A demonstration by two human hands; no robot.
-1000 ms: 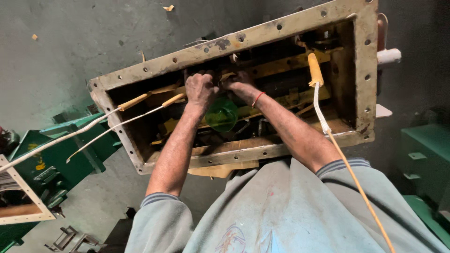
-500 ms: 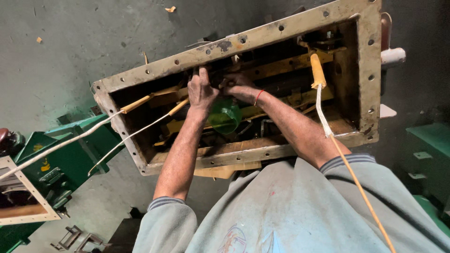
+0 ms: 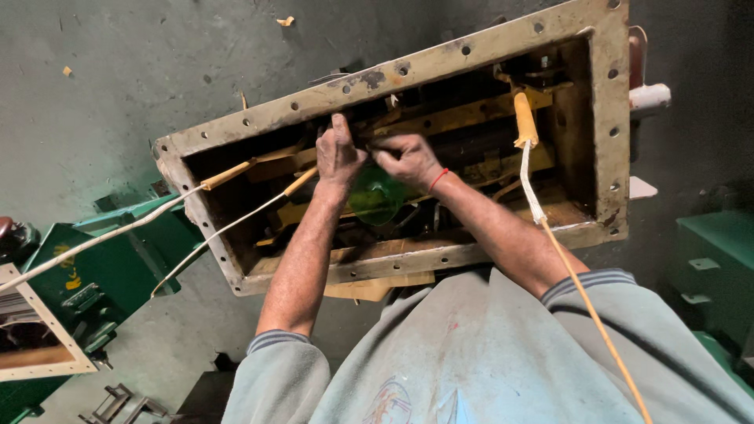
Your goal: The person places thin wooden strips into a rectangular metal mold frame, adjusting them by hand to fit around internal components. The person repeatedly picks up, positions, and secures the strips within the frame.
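A rusty open metal box (image 3: 440,56) with a bolt-holed flange rim sits in front of me, with yellowish bars and dark parts inside. My left hand (image 3: 338,153) and my right hand (image 3: 408,159), which has a red thread at the wrist, are both inside it, fingers pressed on a dark part near the box's far wall. What the fingers grip is hidden. A green translucent piece (image 3: 377,196) lies just below the hands. A yellow-sleeved white cable (image 3: 525,126) enters the box at the right. Two more sleeved cables (image 3: 236,169) enter from the left.
Green metal housings stand at the left (image 3: 118,259) and right (image 3: 711,267). A second framed box (image 3: 35,345) is at the lower left. A wooden block (image 3: 369,289) props the box's near edge. The floor is grey concrete with scraps.
My left hand has shifted slightly, with its fingers now pointing up against the far wall. The view has drifted a little to the right. The cables stay in place.
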